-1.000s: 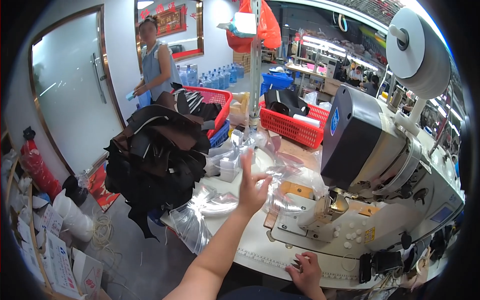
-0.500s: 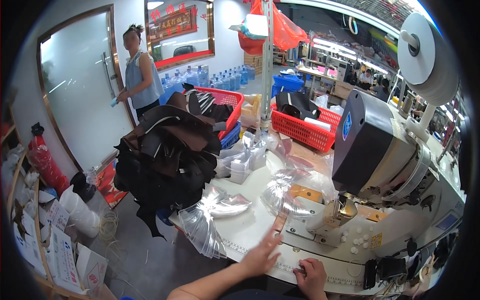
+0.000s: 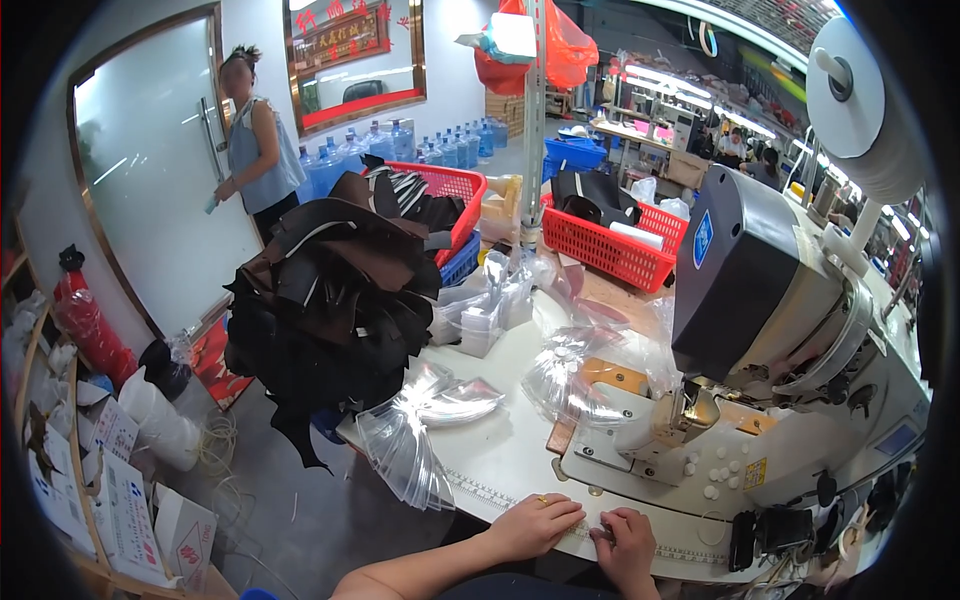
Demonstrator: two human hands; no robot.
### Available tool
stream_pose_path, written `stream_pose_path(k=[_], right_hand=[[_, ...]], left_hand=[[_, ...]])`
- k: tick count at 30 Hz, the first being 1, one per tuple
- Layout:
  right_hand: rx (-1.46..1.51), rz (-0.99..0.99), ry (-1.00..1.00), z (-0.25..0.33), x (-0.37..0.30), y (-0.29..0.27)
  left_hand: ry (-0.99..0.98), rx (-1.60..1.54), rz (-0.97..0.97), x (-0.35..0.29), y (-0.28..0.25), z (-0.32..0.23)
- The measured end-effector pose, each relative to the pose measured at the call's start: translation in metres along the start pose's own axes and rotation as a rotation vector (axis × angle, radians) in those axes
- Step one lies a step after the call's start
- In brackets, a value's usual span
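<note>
My left hand [image 3: 540,524] rests at the front edge of the white sewing machine table, fingers curled together and pointing at my other hand. A ring shows on one finger. Just beside it, my right hand [image 3: 625,541] is closed in a pinch over the ruler strip [image 3: 690,556] along the edge. Whatever the fingers of either hand hold is too small or hidden to name. Beyond them stands the sewing machine [image 3: 735,285] with its dark head cover. Small white discs [image 3: 712,474] lie on its bed. A fanned bundle of clear plastic strips [image 3: 415,430] lies left of my hands.
A second clear bundle [image 3: 570,375] lies by the machine. Dark brown and black cut pieces [image 3: 330,290] are heaped at the left. Behind are red baskets [image 3: 610,245]. A large thread spool [image 3: 850,95] rises at right. A person [image 3: 262,150] stands near the glass door [image 3: 150,180].
My left hand has come back toward me from near the machine's plate and now sits next to my right hand, its fingers drawn together. The standing person appears slightly further left.
</note>
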State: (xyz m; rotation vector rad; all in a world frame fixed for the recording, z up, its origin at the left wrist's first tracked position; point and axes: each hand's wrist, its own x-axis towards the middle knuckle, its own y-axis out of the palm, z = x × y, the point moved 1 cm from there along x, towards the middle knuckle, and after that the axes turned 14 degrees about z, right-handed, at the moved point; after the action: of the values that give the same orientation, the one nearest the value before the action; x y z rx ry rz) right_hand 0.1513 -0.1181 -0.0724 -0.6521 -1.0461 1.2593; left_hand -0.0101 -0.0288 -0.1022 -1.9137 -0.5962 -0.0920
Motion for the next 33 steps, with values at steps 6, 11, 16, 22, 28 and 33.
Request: stream_pose_path(k=[6, 11, 16, 22, 28, 33], right_hand=[[-0.004, 0.003, 0.003, 0.001, -0.001, -0.001], [-0.003, -0.011, -0.006, 0.001, -0.001, -0.001], [-0.003, -0.007, -0.001, 0.000, -0.002, 0.000], [-0.004, -0.010, -0.003, 0.000, -0.001, -0.001], [-0.006, -0.008, -0.002, 0.001, 0.001, 0.001], [0.002, -0.004, 0.004, 0.002, -0.001, 0.000]], left_hand=[[-0.008, -0.015, -0.004, 0.001, 0.000, -0.001], [-0.014, -0.012, 0.009, 0.001, 0.000, -0.001], [-0.019, -0.005, 0.013, 0.000, 0.000, -0.002], [-0.019, 0.000, 0.024, 0.001, 0.000, -0.002], [-0.029, -0.011, 0.028, 0.000, 0.000, 0.000], [0.010, -0.556, 0.049, 0.001, -0.041, -0.013]])
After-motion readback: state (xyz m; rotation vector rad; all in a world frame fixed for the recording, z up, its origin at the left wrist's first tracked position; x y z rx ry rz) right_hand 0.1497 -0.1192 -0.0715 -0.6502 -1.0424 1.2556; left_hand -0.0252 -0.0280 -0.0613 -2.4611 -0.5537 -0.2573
